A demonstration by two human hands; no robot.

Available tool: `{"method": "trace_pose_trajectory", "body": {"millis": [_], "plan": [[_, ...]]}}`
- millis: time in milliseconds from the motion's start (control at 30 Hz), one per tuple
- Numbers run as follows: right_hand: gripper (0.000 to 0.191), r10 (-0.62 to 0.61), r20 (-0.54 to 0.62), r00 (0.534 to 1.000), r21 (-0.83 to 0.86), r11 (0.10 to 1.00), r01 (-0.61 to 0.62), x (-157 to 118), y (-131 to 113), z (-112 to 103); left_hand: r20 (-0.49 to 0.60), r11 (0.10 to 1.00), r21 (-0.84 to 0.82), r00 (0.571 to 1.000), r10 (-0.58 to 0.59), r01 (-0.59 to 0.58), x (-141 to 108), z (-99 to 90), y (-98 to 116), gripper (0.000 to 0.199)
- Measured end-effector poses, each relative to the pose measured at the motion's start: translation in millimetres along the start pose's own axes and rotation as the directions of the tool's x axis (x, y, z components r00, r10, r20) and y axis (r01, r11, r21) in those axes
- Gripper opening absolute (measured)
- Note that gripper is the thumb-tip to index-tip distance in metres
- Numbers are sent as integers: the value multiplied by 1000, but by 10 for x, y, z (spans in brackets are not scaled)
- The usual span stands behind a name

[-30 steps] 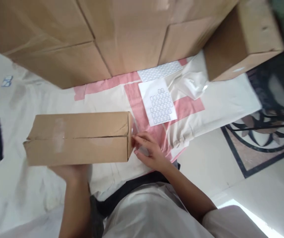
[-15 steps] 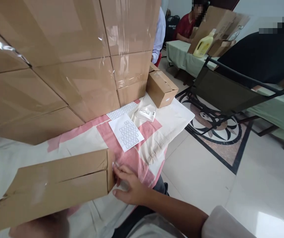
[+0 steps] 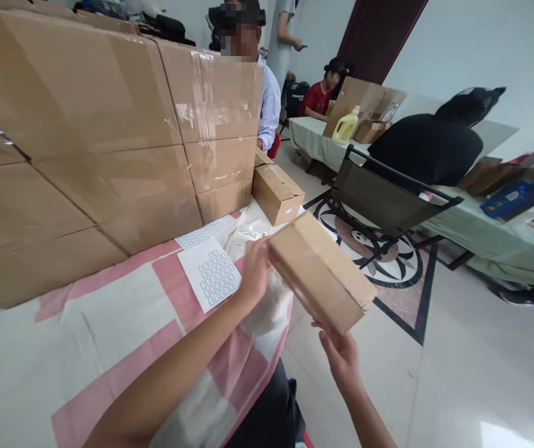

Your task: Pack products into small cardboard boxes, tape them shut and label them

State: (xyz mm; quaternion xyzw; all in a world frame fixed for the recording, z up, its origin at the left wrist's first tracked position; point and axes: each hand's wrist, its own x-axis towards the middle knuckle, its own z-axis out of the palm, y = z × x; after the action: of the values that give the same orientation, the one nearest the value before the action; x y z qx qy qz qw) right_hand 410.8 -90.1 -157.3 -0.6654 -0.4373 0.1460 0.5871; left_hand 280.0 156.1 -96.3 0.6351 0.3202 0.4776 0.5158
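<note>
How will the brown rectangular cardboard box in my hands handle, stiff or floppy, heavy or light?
The brown rectangular cardboard box is probably stiff, since its faces look flat. It may be fairly light, as your left hand and right hand hold it aloft near opposite ends, though its contents are hidden.

Floor's (image 3: 462, 354) pale tile, kinda glossy, running off to the right of the right hand's fingers (image 3: 326, 341), with a bright patch of light (image 3: 509, 434) lower down on that side. Beyond those fingers there's a pretty fancy inlaid floor panel (image 3: 400, 274) with a dark border, then a dark sling-back chair (image 3: 373, 199) partly over it. Farther out, pale green cloth (image 3: 511, 246) drapes the tables, can't tell if it's one or two. Way past the left hand's fingers (image 3: 256, 252): plain pale wall (image 3: 504, 50), dark reddish-brown door-like panel (image 3: 383, 37). Left of them, a pink-and-white covered table (image 3: 117, 367).
</note>
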Motion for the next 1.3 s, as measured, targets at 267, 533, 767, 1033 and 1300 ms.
{"method": "trace_pose_trajectory", "body": {"millis": [267,533,767,1033,1300], "plan": [[63,231,-123,965,-222,941,-254,621,178,-17,-49,994,46,994,-99,101,557,882,-363,31],[127,-222,-58,973,-568,809,151,1512,23,-59,218,999,35,976,9,-17,-493,-257,-402,26],[90,-300,-17,954,-789,590,171,1629,-412,418,82,973,230,996,-33,14,-1381,-1581,-312,18],[67,-315,254,915,-785,485,385,1782,-261,81,52,972,201,990,-134,121,-1446,-1712,-320,20],[68,-353,333,874,-810,367,457,2562,25,354,195,961,267,973,-123,68,-1442,-1706,-337,29]]}}
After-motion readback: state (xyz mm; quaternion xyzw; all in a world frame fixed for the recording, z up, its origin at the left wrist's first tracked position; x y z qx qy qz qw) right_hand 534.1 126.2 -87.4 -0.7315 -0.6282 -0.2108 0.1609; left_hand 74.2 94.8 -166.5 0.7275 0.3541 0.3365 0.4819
